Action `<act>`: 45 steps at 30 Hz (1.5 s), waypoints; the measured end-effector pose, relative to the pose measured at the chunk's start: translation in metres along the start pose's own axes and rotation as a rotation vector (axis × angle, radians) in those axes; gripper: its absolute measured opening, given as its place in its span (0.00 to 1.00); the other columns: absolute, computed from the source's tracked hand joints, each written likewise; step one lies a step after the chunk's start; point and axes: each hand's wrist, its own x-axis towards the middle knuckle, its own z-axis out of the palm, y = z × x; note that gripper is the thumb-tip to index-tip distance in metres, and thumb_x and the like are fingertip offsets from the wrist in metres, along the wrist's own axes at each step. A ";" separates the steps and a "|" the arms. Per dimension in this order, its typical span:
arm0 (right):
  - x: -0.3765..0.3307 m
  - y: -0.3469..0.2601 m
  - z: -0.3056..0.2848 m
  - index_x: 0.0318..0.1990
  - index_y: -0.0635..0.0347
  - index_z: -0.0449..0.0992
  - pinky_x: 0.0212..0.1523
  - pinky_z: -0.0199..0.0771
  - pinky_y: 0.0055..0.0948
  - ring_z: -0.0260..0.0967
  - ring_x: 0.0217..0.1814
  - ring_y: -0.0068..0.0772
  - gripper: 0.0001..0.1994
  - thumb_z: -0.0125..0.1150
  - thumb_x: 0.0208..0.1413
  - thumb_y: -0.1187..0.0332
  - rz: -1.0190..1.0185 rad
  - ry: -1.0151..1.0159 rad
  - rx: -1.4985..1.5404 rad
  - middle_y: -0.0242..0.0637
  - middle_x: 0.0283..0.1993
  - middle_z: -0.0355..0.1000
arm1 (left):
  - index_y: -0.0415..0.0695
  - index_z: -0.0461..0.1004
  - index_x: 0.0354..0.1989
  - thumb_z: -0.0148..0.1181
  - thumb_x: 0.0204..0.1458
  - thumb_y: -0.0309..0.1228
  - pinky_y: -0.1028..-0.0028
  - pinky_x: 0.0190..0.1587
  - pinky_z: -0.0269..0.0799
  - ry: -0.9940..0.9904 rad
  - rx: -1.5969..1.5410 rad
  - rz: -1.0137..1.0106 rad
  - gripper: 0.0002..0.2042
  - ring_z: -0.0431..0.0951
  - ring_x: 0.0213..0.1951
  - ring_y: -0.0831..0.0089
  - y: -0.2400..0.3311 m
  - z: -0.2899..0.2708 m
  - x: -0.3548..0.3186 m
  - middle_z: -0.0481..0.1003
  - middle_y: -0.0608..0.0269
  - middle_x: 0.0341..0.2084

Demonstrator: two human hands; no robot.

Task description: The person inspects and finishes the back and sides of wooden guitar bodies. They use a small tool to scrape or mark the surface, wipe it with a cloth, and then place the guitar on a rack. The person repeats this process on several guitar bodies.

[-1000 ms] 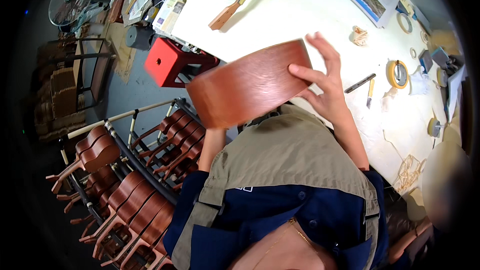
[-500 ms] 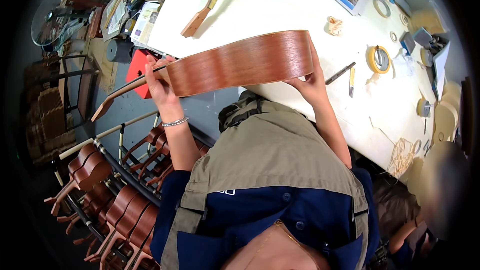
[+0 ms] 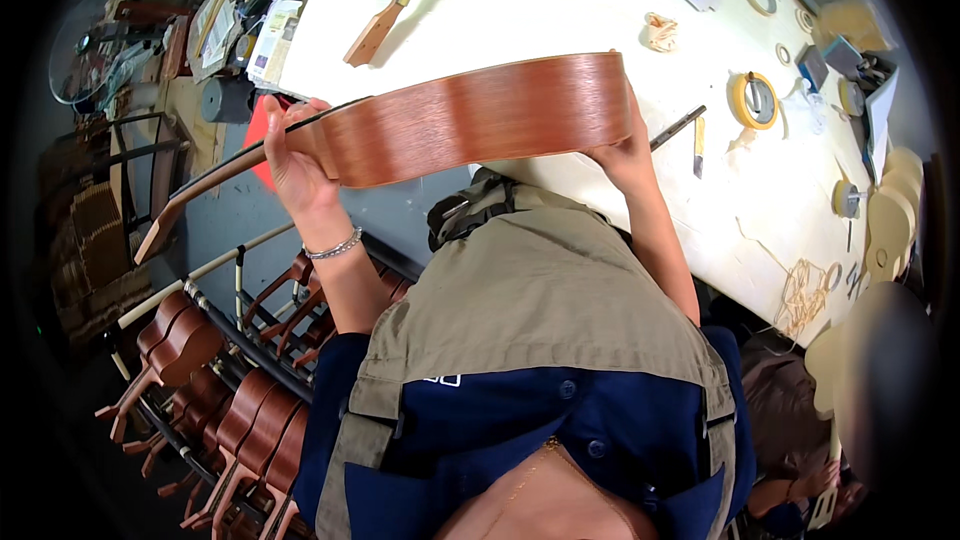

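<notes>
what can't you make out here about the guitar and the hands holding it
Head view, the only one:
- Guitar: only its side shows; front and back are turned away.
- Left hand: fingertips hidden behind the neck.
- Right hand: fingers hidden behind the guitar's end.
- Headstock: small and bent near the fisheye rim, details unreadable.
- Table: near edge covered by the guitar and the person's vest.

You hold a reddish-brown ukulele (image 3: pixel 470 120) on its side in front of your chest. Your left hand (image 3: pixel 290 155) wraps its fingers (image 3: pixel 275 110) around the base of the neck; your right hand (image 3: pixel 622 150) props the body's lower end. Beyond it, the pale bench (image 3: pixel 560 0) carries a tape roll (image 3: pixel 754 100), a pencil (image 3: pixel 698 140) and a bare wooden neck (image 3: pixel 385 10). More ukuleles (image 3: pixel 230 410) hang in a rack at lower left.
</notes>
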 end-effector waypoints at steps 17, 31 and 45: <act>-0.005 0.022 -0.016 0.61 0.63 0.56 0.55 0.64 0.32 0.62 0.57 0.31 0.44 0.76 0.34 0.69 0.137 0.038 0.056 0.38 0.56 0.65 | 0.41 0.55 0.56 0.59 0.50 0.29 0.62 0.59 0.56 -0.133 0.232 0.128 0.26 0.72 0.36 0.75 -0.007 0.048 -0.010 0.70 0.65 0.28; -0.011 0.040 -0.022 0.60 0.63 0.58 0.54 0.65 0.31 0.62 0.58 0.30 0.41 0.75 0.36 0.69 0.315 0.040 0.199 0.38 0.56 0.64 | 0.37 0.52 0.59 0.54 0.52 0.27 0.58 0.63 0.50 -0.280 0.314 0.152 0.26 0.70 0.43 0.72 -0.009 0.079 -0.024 0.67 0.63 0.34; 0.010 -0.050 -0.029 0.61 0.58 0.59 0.50 0.70 0.30 0.64 0.55 0.29 0.43 0.75 0.33 0.72 -0.128 0.195 -0.235 0.37 0.57 0.65 | 0.43 0.70 0.34 0.60 0.45 0.33 0.58 0.60 0.61 0.333 0.176 0.110 0.11 0.75 0.32 0.74 -0.035 0.049 -0.015 0.73 0.63 0.24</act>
